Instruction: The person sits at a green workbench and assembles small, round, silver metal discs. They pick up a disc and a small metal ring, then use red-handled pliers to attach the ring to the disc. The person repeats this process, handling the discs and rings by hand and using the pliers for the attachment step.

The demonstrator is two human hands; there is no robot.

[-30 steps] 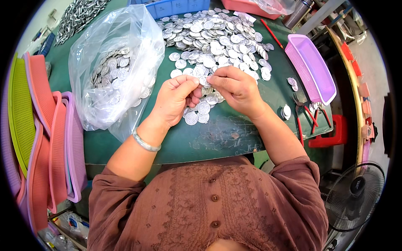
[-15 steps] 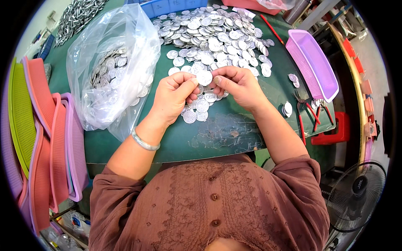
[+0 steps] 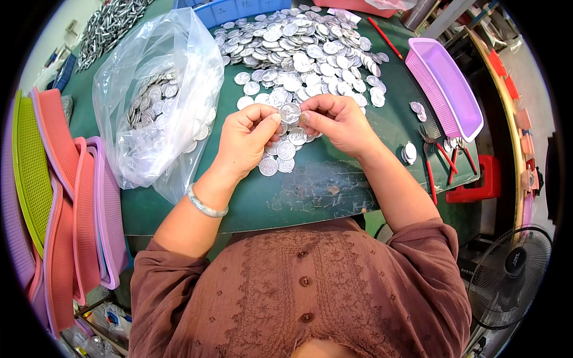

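Note:
Between my two hands I hold up one round silver medallion [image 3: 290,113], its embossed face toward me. My left hand [image 3: 250,132] pinches its left edge with thumb and forefinger, the other fingers curled. On the opposite edge, the thumb and forefinger of my right hand [image 3: 335,124] close in a pinch. Below the hands lie several loose silver medallions [image 3: 286,151] on the green table mat [image 3: 250,209]. A large heap of similar medallions [image 3: 298,45] spreads out behind them. To the left, a clear plastic bag [image 3: 125,161] holds more of these pieces.
At the right lie red-handled pliers [image 3: 430,173], a red pen [image 3: 385,39] and a purple basket [image 3: 450,89]. Coloured baskets [image 3: 54,197] are stacked at the left, near a pile of small metal parts [image 3: 110,30]. A blue bin [image 3: 239,11] stands behind the heap.
The medallion in my fingers has turned: its face showed bright and pale before, and now its embossed relief shows darker. Both hands stay in nearly the same place.

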